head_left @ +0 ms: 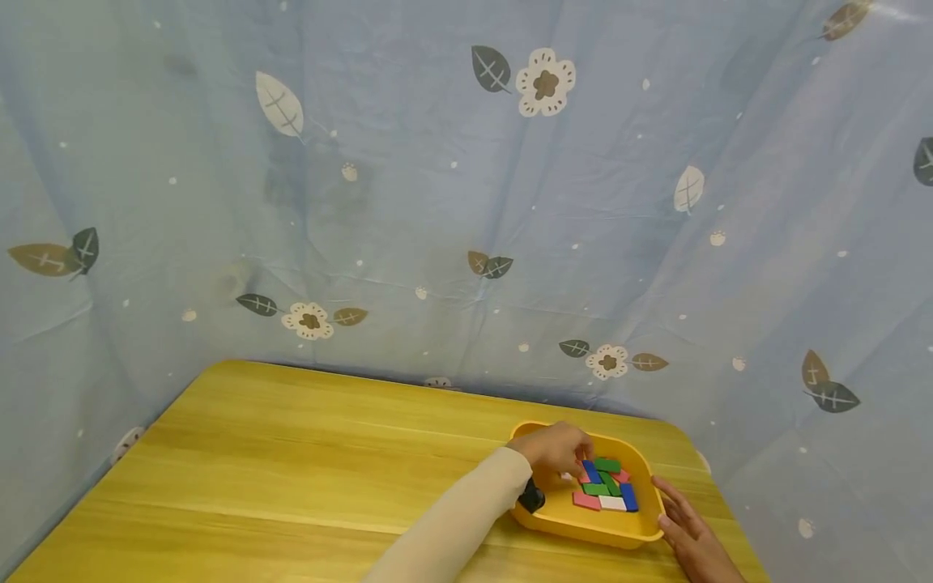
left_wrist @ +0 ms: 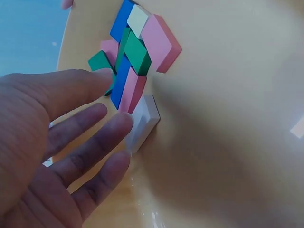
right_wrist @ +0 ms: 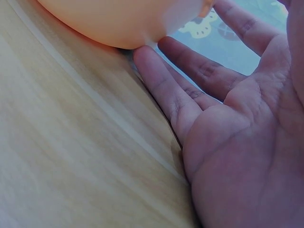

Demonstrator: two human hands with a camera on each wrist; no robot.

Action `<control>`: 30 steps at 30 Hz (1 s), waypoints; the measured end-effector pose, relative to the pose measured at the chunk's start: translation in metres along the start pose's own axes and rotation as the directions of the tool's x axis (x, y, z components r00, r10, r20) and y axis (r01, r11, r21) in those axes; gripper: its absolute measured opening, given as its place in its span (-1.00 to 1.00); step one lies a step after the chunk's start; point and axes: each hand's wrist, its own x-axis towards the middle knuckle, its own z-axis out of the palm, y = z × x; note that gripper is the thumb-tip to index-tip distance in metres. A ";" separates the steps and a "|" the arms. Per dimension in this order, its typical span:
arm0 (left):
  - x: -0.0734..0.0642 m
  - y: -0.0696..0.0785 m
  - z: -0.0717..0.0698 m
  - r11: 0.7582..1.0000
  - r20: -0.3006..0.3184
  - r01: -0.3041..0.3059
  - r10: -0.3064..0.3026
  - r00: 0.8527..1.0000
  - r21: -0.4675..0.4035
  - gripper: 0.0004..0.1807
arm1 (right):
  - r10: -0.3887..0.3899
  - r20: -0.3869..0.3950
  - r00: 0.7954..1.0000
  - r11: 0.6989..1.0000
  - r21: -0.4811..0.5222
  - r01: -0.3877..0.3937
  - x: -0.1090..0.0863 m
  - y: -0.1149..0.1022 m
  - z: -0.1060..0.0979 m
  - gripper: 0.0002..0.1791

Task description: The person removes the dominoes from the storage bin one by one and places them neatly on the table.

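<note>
Several left fingers (left_wrist: 93, 146) spread near a white block (left_wrist: 147, 119); extended right fingers (right_wrist: 159, 81) touch the tray (head_left: 560, 507).

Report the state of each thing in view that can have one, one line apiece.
Yellow tray: upright on the table, uncovered, holding blocks.
Colored blocks: lying clustered together in the tray.
White block by the left hand: lying at the cluster's edge, not gripped.
Left hand: open inside the tray; contact with blocks unclear.
Right hand: open, touching the tray's side.
Floral curtain: hanging, creased.
</note>
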 end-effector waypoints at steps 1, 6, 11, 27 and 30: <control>0.000 -0.001 0.000 1.000 0.004 -0.003 0.003 1.000 0.005 -0.71 | 0.002 -0.002 1.000 1.000 -0.002 -0.002 0.000 0.000 0.000 -0.30; -0.001 -0.004 0.000 0.993 0.050 -0.030 0.025 0.998 0.114 -0.70 | -0.007 -0.008 1.000 1.000 -0.007 0.007 0.000 0.000 0.003 -0.30; -0.001 -0.005 0.001 0.987 0.076 -0.015 0.003 0.997 0.160 -0.65 | 0.009 -0.002 1.000 1.000 -0.001 -0.009 0.002 0.000 0.006 -0.30; -0.008 -0.006 -0.007 0.954 0.052 0.002 -0.018 0.998 0.298 -0.64 | 0.029 -0.017 0.999 1.000 0.002 -0.029 0.002 -0.001 0.005 -0.26; -0.009 -0.006 -0.010 0.950 0.055 0.003 -0.022 0.998 0.312 -0.66 | 0.019 -0.021 1.000 1.000 -0.001 -0.019 0.001 -0.001 0.002 -0.28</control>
